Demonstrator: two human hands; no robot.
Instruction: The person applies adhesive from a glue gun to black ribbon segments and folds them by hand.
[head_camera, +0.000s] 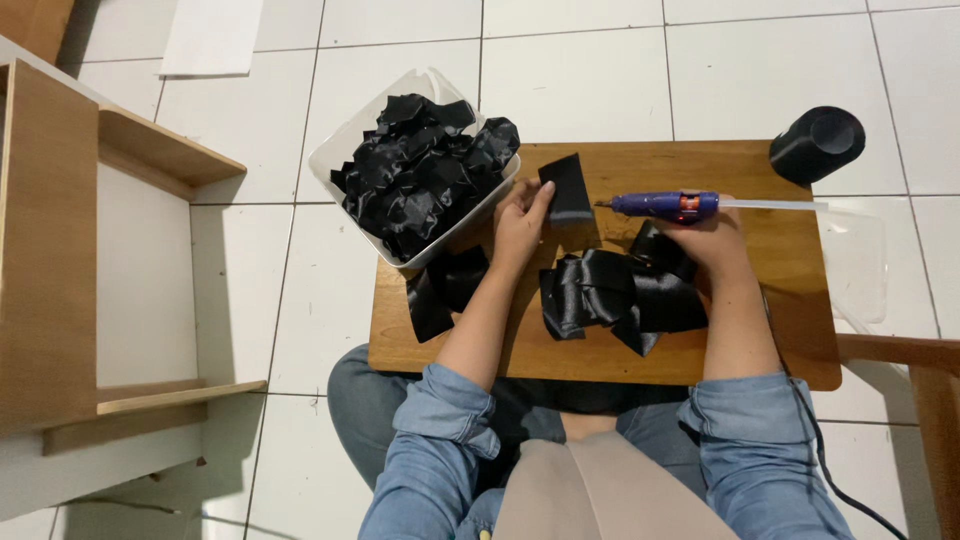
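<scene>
White floor tiles (580, 70) fill the room, and on them sits a low brown wooden board (780, 330) that serves as the work surface over the person's lap. From my remote seat I look down through the head camera.

I see the left hand (518, 228) closed on a small folded piece of black satin ribbon (567, 188), with the fingers pinching its lower left edge so that it stands on the board. The right hand (708, 232) is wrapped around a blue glue gun with a clear glue stick at the back (668, 205); the nozzle points left and ends just beside the ribbon piece, not touching it as far as I can tell.

Between the two hands lies a loose heap of cut black ribbon strips (620, 295), and some more strips (445, 290) lie near the left forearm. A white square plastic tub full of finished black ribbon pieces (425, 170) rests partly on the board's left corner. A black roll of ribbon (818, 143) stands on the floor beyond the right corner, and a pale wooden shelf (60, 250) is at the left.

I judge that the main risk is hot glue reaching the left fingertips, because they hold the ribbon so near the nozzle. Glue could also drip on the heap below and stick strips together. The tub hangs over the edge, so a push of the left arm might tip it.
</scene>
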